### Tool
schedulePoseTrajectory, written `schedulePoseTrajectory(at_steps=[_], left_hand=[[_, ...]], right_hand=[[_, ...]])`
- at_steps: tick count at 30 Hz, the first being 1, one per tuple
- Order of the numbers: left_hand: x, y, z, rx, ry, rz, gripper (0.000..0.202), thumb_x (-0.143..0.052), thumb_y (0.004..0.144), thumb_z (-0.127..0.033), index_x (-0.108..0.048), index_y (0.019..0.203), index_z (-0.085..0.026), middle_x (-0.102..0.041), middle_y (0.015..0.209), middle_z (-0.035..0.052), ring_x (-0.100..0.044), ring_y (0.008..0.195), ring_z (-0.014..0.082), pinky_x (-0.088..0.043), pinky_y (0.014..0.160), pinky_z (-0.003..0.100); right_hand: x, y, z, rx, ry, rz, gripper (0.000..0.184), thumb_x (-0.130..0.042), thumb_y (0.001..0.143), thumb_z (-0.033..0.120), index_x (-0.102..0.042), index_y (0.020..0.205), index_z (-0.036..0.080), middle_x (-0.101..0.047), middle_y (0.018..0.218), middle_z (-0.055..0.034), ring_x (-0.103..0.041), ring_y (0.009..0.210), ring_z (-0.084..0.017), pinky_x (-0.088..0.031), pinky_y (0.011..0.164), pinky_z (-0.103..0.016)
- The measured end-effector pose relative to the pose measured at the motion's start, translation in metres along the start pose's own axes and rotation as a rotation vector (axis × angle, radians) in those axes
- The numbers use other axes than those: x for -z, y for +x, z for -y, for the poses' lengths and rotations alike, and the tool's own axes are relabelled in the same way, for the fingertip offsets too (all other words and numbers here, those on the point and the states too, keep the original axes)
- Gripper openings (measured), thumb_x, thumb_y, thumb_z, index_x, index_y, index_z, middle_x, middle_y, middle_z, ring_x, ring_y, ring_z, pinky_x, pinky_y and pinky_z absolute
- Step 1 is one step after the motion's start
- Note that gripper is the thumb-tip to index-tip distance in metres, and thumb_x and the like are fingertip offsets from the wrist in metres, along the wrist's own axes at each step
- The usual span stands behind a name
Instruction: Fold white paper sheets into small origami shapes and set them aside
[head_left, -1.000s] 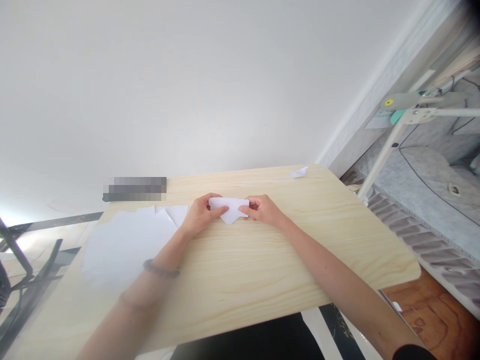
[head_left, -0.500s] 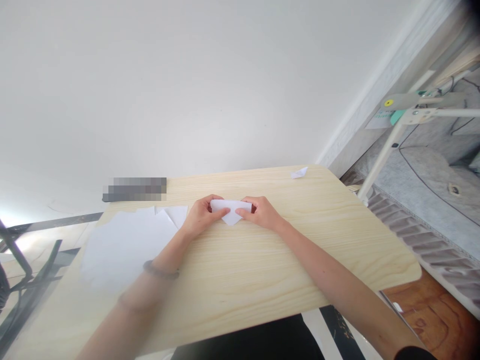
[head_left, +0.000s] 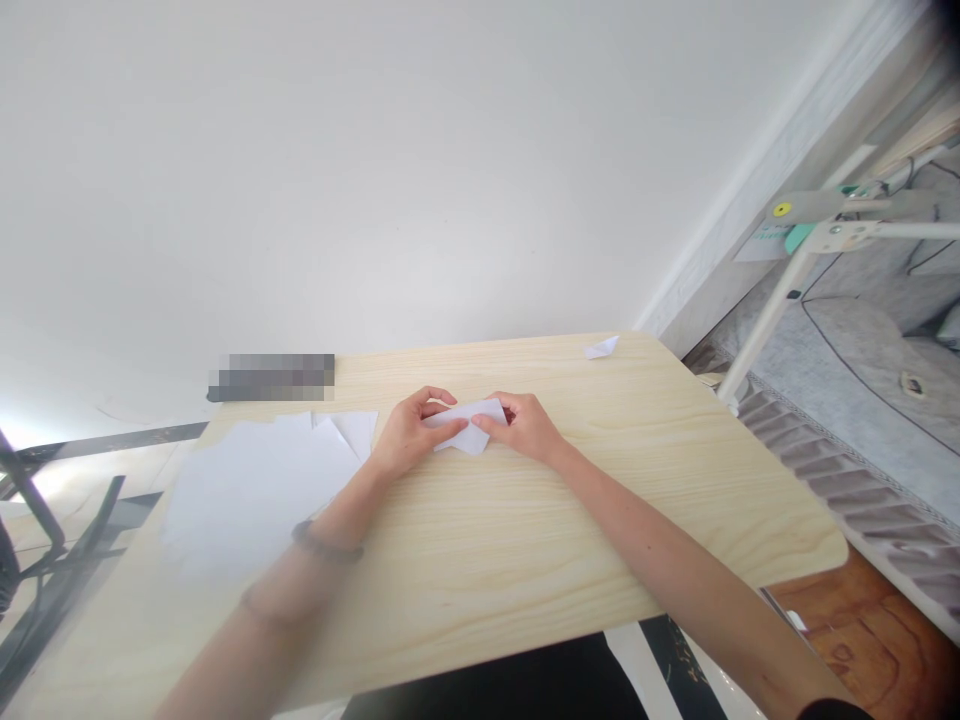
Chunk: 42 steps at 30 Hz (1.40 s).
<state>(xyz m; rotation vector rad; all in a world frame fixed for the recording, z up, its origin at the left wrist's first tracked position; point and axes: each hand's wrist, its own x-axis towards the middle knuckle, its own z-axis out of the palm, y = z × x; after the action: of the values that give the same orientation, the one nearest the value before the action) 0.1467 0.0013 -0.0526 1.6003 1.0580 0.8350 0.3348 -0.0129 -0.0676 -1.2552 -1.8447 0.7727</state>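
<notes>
Folded white paper: mid-table, pinched at its left end by my left hand and at its right end by my right hand. Loose white sheets lie just left of my left hand. A small paper scrap sits near the far edge; bare wood lies open toward me and rightward.

A pale wooden counter is filling the lower middle of the frame. Loose white sheets are lying spread at its left, and a small white paper scrap is sitting near its far right corner. A blurred dark strip is resting at its far left edge. A white wall is taking up the upper frame. A white stand is leaning at the right over grey fabric.
</notes>
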Motion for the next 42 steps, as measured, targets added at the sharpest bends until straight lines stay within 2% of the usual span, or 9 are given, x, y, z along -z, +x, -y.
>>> schedulePoseTrajectory(at_steps=[8,18,22,27,31,34,38,42], left_hand=[[0.001,0.002,0.001,-0.033,0.077,-0.02,0.035,-0.064,0.065,-0.038,-0.051,0.09,-0.017,-0.065,0.082,0.0034,-0.059,0.069,0.0153,-0.044,0.061,0.024],[0.002,0.002,0.002,-0.023,0.054,-0.02,0.036,-0.062,0.064,-0.034,-0.052,0.095,-0.016,-0.063,0.079,0.003,-0.055,0.059,0.012,-0.04,0.052,0.021],[0.006,0.004,0.005,-0.022,0.027,0.0,0.036,-0.059,0.065,-0.031,-0.053,0.097,-0.015,-0.062,0.072,0.0009,-0.05,0.054,0.0096,-0.035,0.048,0.019],[0.008,0.006,0.004,0.003,-0.031,0.05,0.035,-0.056,0.066,-0.027,-0.055,0.097,-0.014,-0.06,0.066,-0.0005,-0.046,0.051,0.008,-0.031,0.047,0.019],[0.01,0.007,0.003,0.019,-0.086,0.096,0.038,-0.056,0.066,-0.024,-0.054,0.103,-0.013,-0.053,0.057,-0.0037,-0.041,0.045,0.0057,-0.028,0.043,0.017],[0.01,0.008,0.007,0.012,-0.167,0.078,0.042,-0.061,0.065,-0.025,-0.052,0.104,-0.014,-0.058,0.065,-0.0016,-0.051,0.055,0.0081,-0.038,0.051,0.019],[0.009,0.012,0.014,0.002,-0.254,-0.009,0.037,-0.067,0.063,-0.031,-0.055,0.093,-0.014,-0.063,0.085,0.0039,-0.058,0.075,0.0135,-0.046,0.068,0.026],[0.011,0.013,0.015,-0.024,-0.224,-0.033,0.033,-0.066,0.065,-0.034,-0.057,0.087,-0.012,-0.063,0.084,0.0053,-0.058,0.075,0.0151,-0.047,0.069,0.028]], right_hand=[[-0.001,-0.001,-0.002,-0.069,-0.008,0.008,0.033,-0.052,0.073,0.046,-0.059,0.071,0.014,-0.052,0.056,0.0017,-0.044,0.051,-0.008,-0.03,0.045,-0.019],[-0.002,0.001,-0.003,-0.114,0.018,0.04,0.028,-0.053,0.072,0.04,-0.06,0.07,0.013,-0.057,0.056,-0.0001,-0.05,0.052,-0.01,-0.034,0.045,-0.02],[0.005,0.002,-0.004,-0.146,0.112,0.103,0.027,-0.052,0.074,0.037,-0.061,0.073,0.012,-0.06,0.057,-0.0013,-0.051,0.051,-0.01,-0.036,0.047,-0.02],[0.017,0.006,-0.006,-0.131,0.135,0.194,0.029,-0.049,0.077,0.036,-0.061,0.066,0.011,-0.061,0.055,-0.0019,-0.041,0.043,-0.006,-0.03,0.043,-0.019],[0.021,0.007,-0.01,-0.148,0.199,0.264,0.03,-0.048,0.078,0.036,-0.062,0.075,0.01,-0.063,0.059,-0.0041,-0.04,0.044,-0.006,-0.033,0.043,-0.019],[0.02,0.006,-0.011,-0.156,0.215,0.233,0.031,-0.048,0.078,0.038,-0.061,0.08,0.01,-0.063,0.059,-0.0044,-0.04,0.044,-0.006,-0.033,0.043,-0.019],[0.016,0.004,-0.01,-0.162,0.211,0.135,0.033,-0.047,0.078,0.042,-0.061,0.082,0.012,-0.06,0.057,-0.0025,-0.04,0.043,-0.006,-0.032,0.042,-0.018],[0.015,0.004,-0.008,-0.175,0.191,0.056,0.034,-0.05,0.075,0.046,-0.06,0.082,0.014,-0.058,0.055,-0.0003,-0.04,0.04,-0.006,-0.031,0.04,-0.018]])
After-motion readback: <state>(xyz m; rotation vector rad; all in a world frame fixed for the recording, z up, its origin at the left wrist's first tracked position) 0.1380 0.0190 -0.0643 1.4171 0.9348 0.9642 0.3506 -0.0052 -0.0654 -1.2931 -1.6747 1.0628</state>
